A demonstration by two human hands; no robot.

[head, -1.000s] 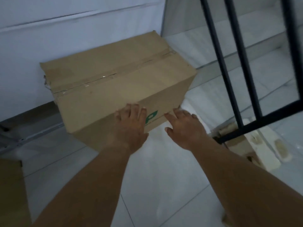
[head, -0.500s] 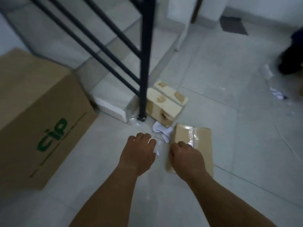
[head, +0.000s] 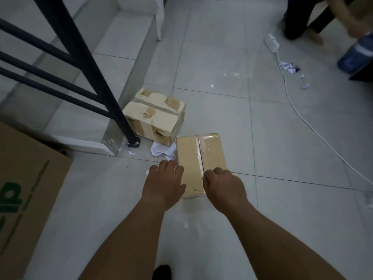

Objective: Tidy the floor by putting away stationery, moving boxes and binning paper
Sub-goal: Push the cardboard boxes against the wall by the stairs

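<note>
Looking down, we find our left hand [head: 164,184] and right hand [head: 224,188] curled at the six-o'clock end of the flat box [head: 198,158]; gripping or not, we cannot tell.

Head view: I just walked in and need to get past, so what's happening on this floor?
A person's two hands are down at a flat tan cardboard box sealed with clear tape, lying on the pale tiled floor. The left hand is at its left edge, the right hand over its near end, both curled; whether they grip it is unclear. Crumpled white paper lies beside it, by a smaller pale taped box.
</note>
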